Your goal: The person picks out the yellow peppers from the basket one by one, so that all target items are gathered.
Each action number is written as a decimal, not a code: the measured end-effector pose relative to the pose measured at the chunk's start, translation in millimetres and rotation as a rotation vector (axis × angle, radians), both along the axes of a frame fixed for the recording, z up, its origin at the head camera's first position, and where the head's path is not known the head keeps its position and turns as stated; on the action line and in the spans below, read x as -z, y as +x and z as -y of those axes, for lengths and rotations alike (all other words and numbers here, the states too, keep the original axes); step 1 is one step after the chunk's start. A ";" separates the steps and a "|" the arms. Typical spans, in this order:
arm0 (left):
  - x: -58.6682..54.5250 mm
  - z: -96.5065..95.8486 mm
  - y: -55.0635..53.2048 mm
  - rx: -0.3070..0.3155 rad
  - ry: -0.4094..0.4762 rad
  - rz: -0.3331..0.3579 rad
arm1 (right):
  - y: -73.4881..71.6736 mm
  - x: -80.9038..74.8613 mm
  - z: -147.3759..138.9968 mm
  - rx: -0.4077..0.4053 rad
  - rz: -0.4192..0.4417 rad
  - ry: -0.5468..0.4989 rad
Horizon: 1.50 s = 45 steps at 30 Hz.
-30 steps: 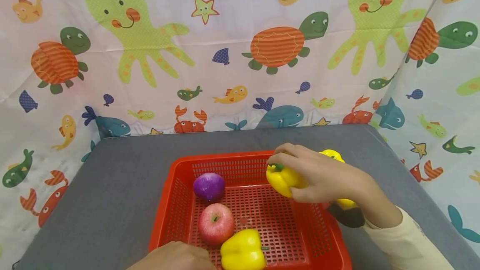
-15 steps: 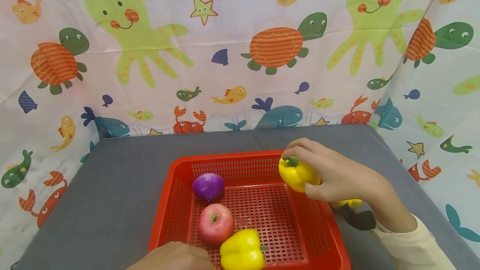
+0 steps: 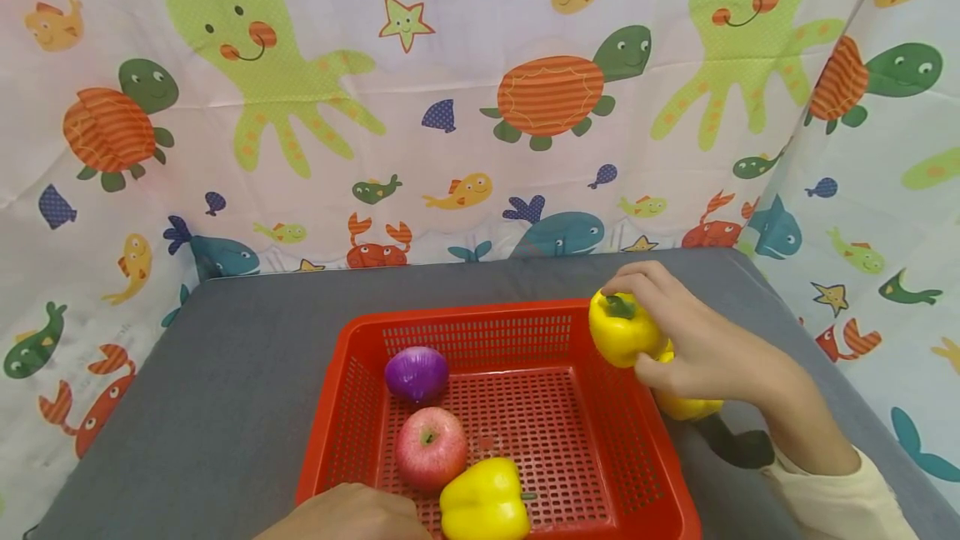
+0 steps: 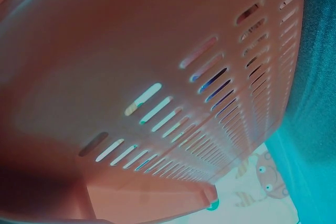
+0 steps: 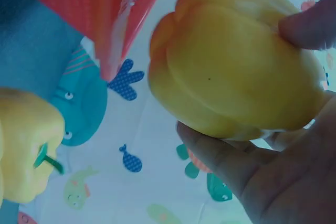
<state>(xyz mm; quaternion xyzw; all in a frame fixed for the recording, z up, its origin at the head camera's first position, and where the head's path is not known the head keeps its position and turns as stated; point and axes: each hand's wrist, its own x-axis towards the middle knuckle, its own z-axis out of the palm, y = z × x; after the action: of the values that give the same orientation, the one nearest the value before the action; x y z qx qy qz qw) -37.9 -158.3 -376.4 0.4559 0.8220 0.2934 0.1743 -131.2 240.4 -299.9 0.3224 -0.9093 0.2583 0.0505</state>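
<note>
The fingers [image 3: 654, 280] of the right hand [image 3: 697, 357] pinch a yellow bell pepper [image 3: 622, 333], thumb on its near side, the others bent over its far side. I have that pepper up in the air; taking the basket's middle as the dial, with 12 pointing away from the person, it sits at about 1 to 2 o'clock, by the far right corner of the red plastic basket [image 3: 457, 315]. Below the hand, just outside the basket at about 3 o'clock, more yellow pepper [image 3: 688, 408] shows on the grey table [image 3: 240, 373], partly hidden.

Inside the basket I see a purple onion [image 3: 417, 373] at 10, a red apple [image 3: 431, 448] at 9 and another yellow pepper [image 3: 485, 500] lying on its side at 6. The left hand [image 3: 352, 515] is at the near rim, around 7; its fingers are out of sight, so I cannot tell how they lie.

At 12, behind everything, hangs a curtain [image 3: 420, 65] printed with sea animals.

I judge the step in hand to be carrying one pepper across the basket's edge. The next move calls for a steady pinch, enough height over the rim, and a gentle release once supported.
</note>
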 end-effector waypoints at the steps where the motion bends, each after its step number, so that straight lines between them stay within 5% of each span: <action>1: -0.1 -0.1 0.0 0.000 0.000 -0.005 | 0.3 0.6 -2.0 0.011 -0.004 -0.008; 17: -0.7 -0.7 1.0 -0.016 -0.004 -0.004 | -1.3 10.4 -37.7 0.053 -0.178 -0.072; 45: 0.8 0.2 0.9 -0.002 -0.019 0.002 | 1.2 40.0 -96.6 0.259 -0.211 -0.171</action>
<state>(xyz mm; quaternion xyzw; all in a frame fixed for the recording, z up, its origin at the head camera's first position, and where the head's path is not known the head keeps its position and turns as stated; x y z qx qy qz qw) -37.0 -158.6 -377.2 0.4531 0.8251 0.2862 0.1789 -130.0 337.0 -339.9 0.2224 -0.9075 0.2910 0.2057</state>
